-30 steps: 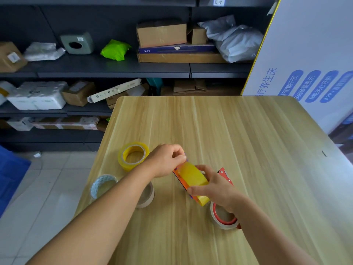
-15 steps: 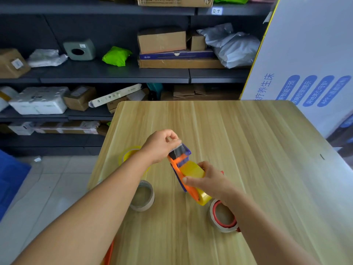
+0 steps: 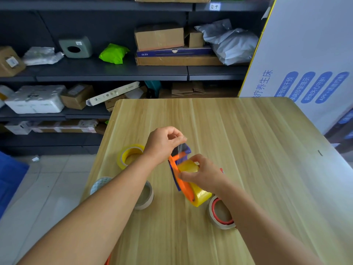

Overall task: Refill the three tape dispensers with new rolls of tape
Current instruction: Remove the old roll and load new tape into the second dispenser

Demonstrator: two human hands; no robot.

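My right hand (image 3: 203, 174) grips the orange dispenser (image 3: 180, 180) with its yellow roll (image 3: 193, 178) just above the surface (image 3: 248, 150); my left hand (image 3: 164, 144) pinches the clear tape end (image 3: 181, 147) above the front. Risk: the film may stick to my fingers or fold onto itself. Pulling off-axis could skew it past the cutter.

Two bare forearms reach forward from the near edge, wrists angled inward so the hands sit close together. The left hand (image 3: 164, 143) is raised, thumb and forefinger pinched together at their tips, remaining fingers curled. The right hand (image 3: 203, 174) sits lower, its fingers (image 3: 188, 175) and thumb curled in a grip.
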